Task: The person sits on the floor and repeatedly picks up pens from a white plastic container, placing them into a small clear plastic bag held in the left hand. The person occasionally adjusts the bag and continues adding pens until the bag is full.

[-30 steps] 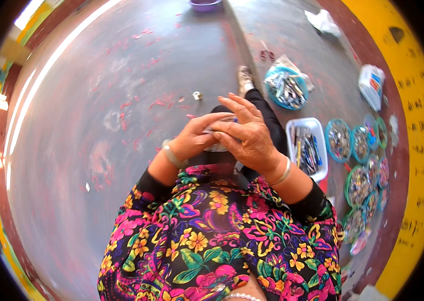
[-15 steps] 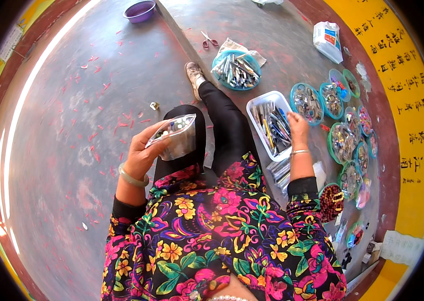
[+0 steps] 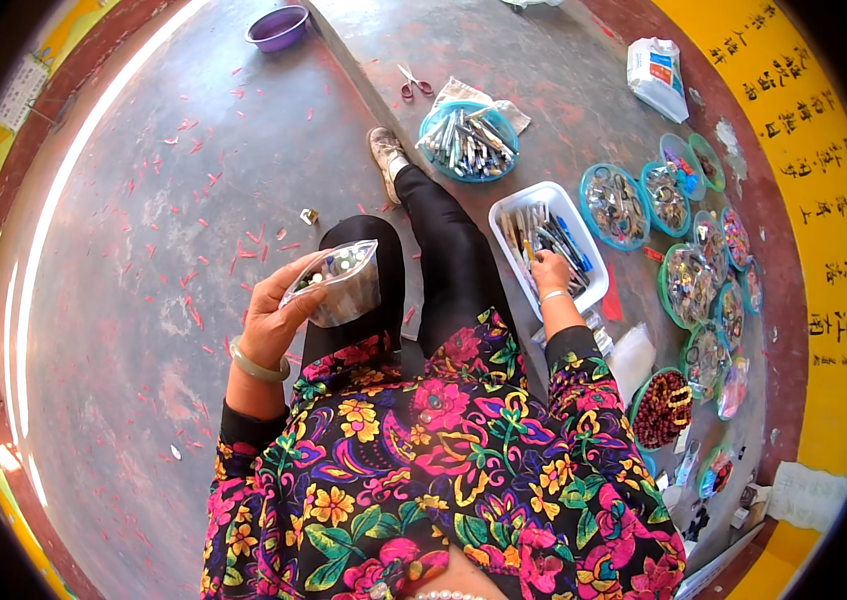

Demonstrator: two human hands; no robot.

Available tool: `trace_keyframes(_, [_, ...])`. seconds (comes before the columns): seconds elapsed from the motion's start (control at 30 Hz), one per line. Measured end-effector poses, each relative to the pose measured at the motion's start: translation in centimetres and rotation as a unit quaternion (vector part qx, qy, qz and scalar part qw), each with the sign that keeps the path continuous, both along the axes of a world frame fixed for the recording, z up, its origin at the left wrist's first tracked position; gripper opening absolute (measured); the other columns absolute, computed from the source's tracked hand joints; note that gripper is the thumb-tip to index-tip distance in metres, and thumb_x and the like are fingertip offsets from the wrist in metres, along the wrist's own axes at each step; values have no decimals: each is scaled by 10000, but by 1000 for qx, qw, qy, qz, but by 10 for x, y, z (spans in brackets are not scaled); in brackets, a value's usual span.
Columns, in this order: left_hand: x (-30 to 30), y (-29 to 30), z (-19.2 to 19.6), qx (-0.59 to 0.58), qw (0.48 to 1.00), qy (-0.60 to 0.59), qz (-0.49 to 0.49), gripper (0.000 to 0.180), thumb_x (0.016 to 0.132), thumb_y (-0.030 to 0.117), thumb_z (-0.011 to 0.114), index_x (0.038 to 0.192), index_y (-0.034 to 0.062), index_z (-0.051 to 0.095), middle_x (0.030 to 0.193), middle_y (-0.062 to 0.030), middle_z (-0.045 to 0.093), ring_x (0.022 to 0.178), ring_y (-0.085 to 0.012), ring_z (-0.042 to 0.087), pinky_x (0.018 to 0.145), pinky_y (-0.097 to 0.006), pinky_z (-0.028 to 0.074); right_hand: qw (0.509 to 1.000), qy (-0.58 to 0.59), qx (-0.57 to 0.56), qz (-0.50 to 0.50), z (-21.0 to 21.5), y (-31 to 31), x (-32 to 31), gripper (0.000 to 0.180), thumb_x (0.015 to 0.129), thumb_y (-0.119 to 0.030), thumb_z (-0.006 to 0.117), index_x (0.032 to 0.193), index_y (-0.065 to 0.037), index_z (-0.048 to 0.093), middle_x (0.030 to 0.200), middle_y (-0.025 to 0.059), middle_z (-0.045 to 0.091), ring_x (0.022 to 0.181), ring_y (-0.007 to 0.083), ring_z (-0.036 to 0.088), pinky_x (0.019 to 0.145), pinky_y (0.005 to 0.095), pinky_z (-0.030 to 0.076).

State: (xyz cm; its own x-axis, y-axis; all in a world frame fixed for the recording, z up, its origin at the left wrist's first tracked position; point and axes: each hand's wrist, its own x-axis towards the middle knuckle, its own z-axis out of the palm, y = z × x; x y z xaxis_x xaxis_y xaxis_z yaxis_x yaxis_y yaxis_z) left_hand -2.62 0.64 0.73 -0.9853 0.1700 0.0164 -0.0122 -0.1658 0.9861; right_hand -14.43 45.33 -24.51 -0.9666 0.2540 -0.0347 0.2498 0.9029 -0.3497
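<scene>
My left hand (image 3: 281,302) is closed on a clear plastic bag (image 3: 351,300) above my left knee. Several pens stand inside, their round ends showing at the bag's mouth. To the right, a white plastic tray (image 3: 595,291) holds many loose pens (image 3: 555,232) in black, blue and silver. My right hand (image 3: 550,272) reaches over its near side with fingers pinched down among the pens. A yellow pen (image 3: 526,250) lies at the fingertips; whether they grip it is hidden.
Beyond the tray stand a teal basket (image 3: 465,176) of pens and red-handled scissors (image 3: 413,85). Several round baskets (image 3: 614,240) of small goods line the right side. A purple basin (image 3: 278,30) sits far left. Red scraps (image 3: 193,313) litter the floor.
My right hand has moved left and nearer me, from the tray's right edge to over the pens inside it. My left hand still holds the bag, nearly in place.
</scene>
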Motion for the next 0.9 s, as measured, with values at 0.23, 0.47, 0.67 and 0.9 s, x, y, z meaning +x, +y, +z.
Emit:
trace_keyframes(0.23, [1, 1, -3, -14, 1000, 19, 13, 416, 837, 47, 613, 1228, -52, 509, 1180, -105, 582, 1093, -158, 528, 953, -286, 394, 997, -63, 6, 51, 15, 0, 3, 215, 686, -190, 585, 832, -105, 718, 848, 176, 659, 839, 322, 630, 797, 399, 484])
trace_keyframes(0.47, [1, 4, 3, 0, 1000, 0, 6, 409, 841, 48, 606, 1225, -54, 510, 1186, -103, 579, 1096, -159, 526, 957, -284, 391, 991, -113, 32, 59, 22, -11, 10, 230, 728, -200, 567, 907, -145, 702, 915, 154, 655, 875, 342, 623, 773, 434, 491])
trace_keyframes(0.67, [0, 1, 2, 0, 1000, 5, 11, 405, 844, 42, 599, 1227, -53, 508, 1187, -99, 578, 1097, -157, 525, 956, -283, 391, 997, -74, 12, -5, 28, -15, 8, 187, 746, -227, 586, 861, -134, 700, 923, 164, 652, 897, 337, 617, 783, 421, 486])
trace_keyframes(0.9, [3, 0, 1, 7, 1000, 11, 16, 404, 848, 46, 603, 1228, -49, 508, 1173, -95, 584, 1080, -152, 533, 938, -276, 405, 757, 81, -625, -174, 74, 16, 14, 124, 875, -142, 584, 931, -36, 614, 904, 116, 674, 751, 203, 663, 608, 268, 523])
